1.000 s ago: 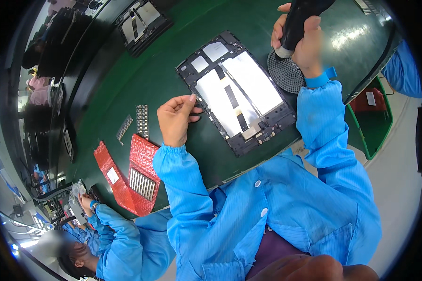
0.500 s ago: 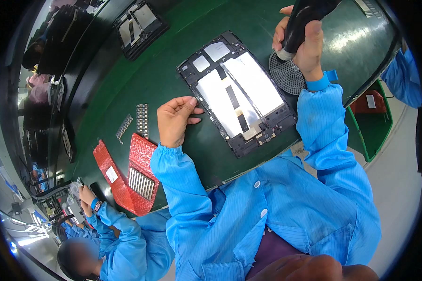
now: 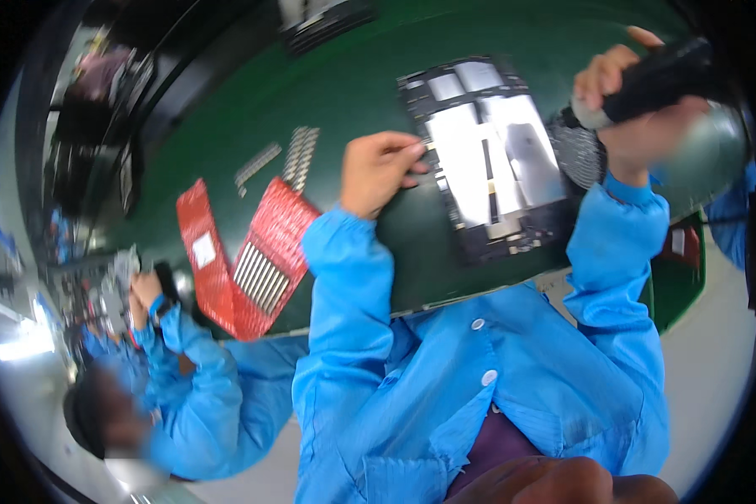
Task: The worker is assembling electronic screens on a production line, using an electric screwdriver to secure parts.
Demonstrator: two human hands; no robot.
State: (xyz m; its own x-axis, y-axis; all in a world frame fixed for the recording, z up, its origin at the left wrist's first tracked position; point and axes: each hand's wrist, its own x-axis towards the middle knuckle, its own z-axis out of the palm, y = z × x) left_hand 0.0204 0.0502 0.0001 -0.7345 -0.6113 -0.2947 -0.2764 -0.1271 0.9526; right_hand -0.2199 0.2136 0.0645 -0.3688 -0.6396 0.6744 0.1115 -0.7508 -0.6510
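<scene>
My left hand (image 3: 380, 172) is pinched closed at the left edge of an opened tablet (image 3: 458, 151); anything between its fingertips is too small to make out. The tablet lies on the green table with its silver battery panels, dark ribbon cables and black frame exposed. To the right, my right hand (image 3: 638, 134) grips a thick black tube-shaped tool (image 3: 668, 80) with a pale collar. Motion blurs that hand and hides part of the tool. A round, grey, perforated disc (image 3: 581, 160) lies below the tool, beside the tablet.
Left of my left hand lie red bubble wrap (image 3: 200, 273) with a row of metal strips (image 3: 260, 277), and two strips of small parts (image 3: 301, 160). Another opened device (image 3: 323, 25) sits at the far edge. A co-worker (image 3: 193, 395) sits at lower left; a green bin (image 3: 680, 281) stands right.
The whole view has shifted, so the tablet and both hands appear farther right. The black tool has tilted closer to level in my right hand. My left hand stays at the tablet's left edge.
</scene>
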